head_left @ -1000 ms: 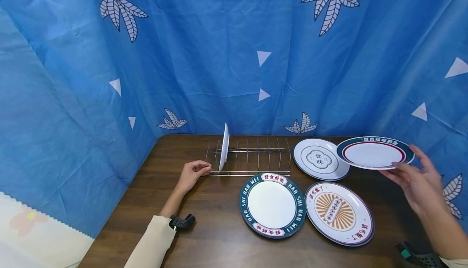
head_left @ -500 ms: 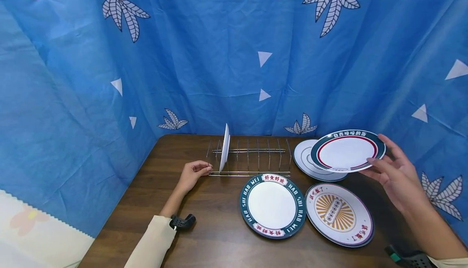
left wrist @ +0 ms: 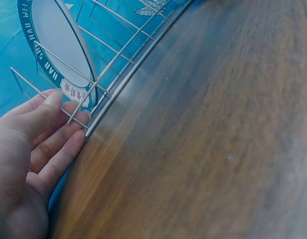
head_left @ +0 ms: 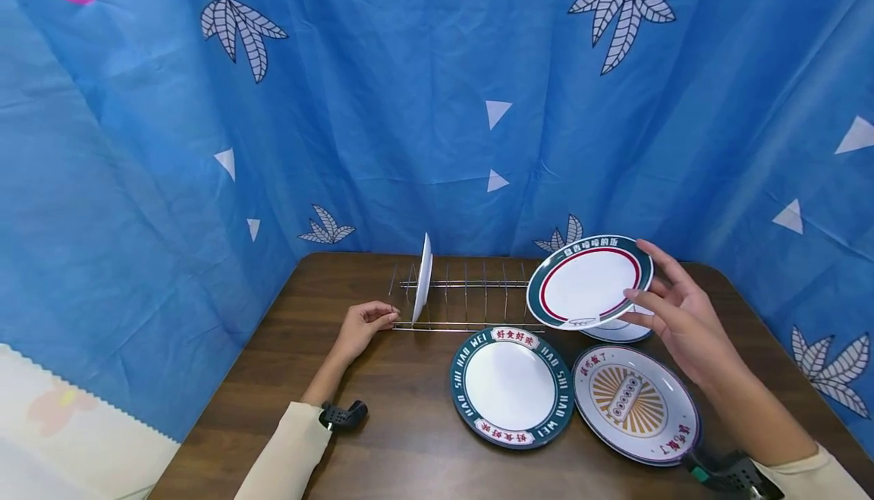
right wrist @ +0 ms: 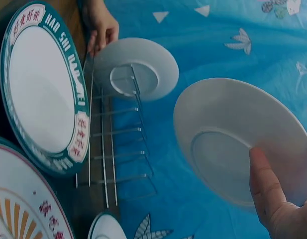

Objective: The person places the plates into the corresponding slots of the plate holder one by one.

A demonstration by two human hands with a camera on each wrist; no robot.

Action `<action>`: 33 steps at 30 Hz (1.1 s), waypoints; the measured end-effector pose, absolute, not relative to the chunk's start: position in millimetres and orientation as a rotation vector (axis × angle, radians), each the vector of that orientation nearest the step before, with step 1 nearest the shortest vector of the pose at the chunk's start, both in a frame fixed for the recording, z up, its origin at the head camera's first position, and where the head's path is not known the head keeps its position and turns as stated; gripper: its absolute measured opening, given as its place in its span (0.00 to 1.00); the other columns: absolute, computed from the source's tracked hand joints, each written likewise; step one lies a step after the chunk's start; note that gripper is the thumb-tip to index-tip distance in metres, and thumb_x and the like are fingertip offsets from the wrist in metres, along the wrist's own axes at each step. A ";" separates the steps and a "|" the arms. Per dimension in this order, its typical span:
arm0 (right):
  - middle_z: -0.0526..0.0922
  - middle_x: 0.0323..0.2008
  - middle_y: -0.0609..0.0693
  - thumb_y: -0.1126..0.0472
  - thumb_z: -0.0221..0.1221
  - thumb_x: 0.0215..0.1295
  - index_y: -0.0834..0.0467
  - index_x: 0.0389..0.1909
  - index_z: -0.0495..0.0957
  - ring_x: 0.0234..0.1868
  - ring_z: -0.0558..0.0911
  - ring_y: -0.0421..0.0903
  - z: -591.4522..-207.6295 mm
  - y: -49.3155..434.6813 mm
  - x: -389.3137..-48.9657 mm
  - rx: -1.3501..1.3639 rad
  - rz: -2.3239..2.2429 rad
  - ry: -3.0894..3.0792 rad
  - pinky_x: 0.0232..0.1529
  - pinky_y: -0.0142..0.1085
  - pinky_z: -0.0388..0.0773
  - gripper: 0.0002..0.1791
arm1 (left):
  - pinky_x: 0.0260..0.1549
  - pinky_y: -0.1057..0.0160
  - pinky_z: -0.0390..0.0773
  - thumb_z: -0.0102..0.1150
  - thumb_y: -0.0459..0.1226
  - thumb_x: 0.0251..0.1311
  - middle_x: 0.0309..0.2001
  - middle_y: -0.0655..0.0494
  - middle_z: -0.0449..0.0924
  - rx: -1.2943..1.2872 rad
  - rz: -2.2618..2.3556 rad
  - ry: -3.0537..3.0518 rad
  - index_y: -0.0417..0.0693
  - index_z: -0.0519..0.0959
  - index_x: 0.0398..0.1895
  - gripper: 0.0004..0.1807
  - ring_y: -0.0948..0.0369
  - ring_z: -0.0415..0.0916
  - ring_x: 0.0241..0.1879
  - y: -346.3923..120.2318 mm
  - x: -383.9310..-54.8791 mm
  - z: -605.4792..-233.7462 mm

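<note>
The red-ringed plate (head_left: 590, 285) is pinched by the right hand (head_left: 686, 325), the wire rack (head_left: 444, 325) by the left hand (head_left: 362, 327) — seemingly a carrying step; upright turning seems needed next.

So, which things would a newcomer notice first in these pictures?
Probably the red-ringed plate, held tilted by the right hand over the right side of the table. Then perhaps the blue curtain behind it, and the lone plate standing near the left end of the wire rack.

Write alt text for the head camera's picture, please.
A right hand holds a tilted, green-rimmed plate while the left hand grips a wire rack bearing one upright plate. Three more plates lie on the brown table.
</note>
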State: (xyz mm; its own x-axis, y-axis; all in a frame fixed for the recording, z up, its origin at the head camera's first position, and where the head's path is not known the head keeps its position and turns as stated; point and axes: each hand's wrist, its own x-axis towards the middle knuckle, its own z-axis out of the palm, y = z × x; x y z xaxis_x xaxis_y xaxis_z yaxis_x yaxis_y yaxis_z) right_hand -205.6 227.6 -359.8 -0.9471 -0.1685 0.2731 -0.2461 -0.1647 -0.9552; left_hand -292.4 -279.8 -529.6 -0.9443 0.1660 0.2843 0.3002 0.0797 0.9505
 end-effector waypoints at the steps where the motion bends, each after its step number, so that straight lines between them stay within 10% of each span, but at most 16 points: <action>1: 0.63 0.68 0.58 0.72 0.56 0.73 0.48 0.81 0.52 0.54 0.82 0.38 -357.6 223.1 -205.6 0.490 2.291 -2.021 0.43 0.35 0.87 0.41 | 0.41 0.62 0.88 0.62 0.24 0.65 0.43 0.28 0.83 -0.485 -2.002 -2.230 0.22 0.81 0.44 0.09 0.62 0.87 0.39 -279.1 -292.7 -529.8; 18: 0.66 0.68 0.65 0.59 0.65 0.70 0.39 0.80 0.53 0.53 0.83 0.46 -346.3 152.2 -227.0 0.411 2.092 -2.378 0.45 0.40 0.87 0.44 | 0.41 0.61 0.88 0.63 0.25 0.65 0.43 0.27 0.83 -0.458 -2.011 -2.238 0.22 0.81 0.43 0.09 0.62 0.87 0.39 -278.3 -290.7 -526.7; 33: 0.75 0.54 0.67 0.68 0.66 0.66 0.45 0.79 0.57 0.49 0.84 0.58 -341.4 92.7 -261.0 0.616 2.154 -2.340 0.45 0.49 0.87 0.44 | 0.42 0.61 0.88 0.63 0.27 0.66 0.44 0.28 0.83 -0.450 -1.990 -2.267 0.24 0.82 0.44 0.09 0.59 0.87 0.39 -280.3 -291.1 -526.8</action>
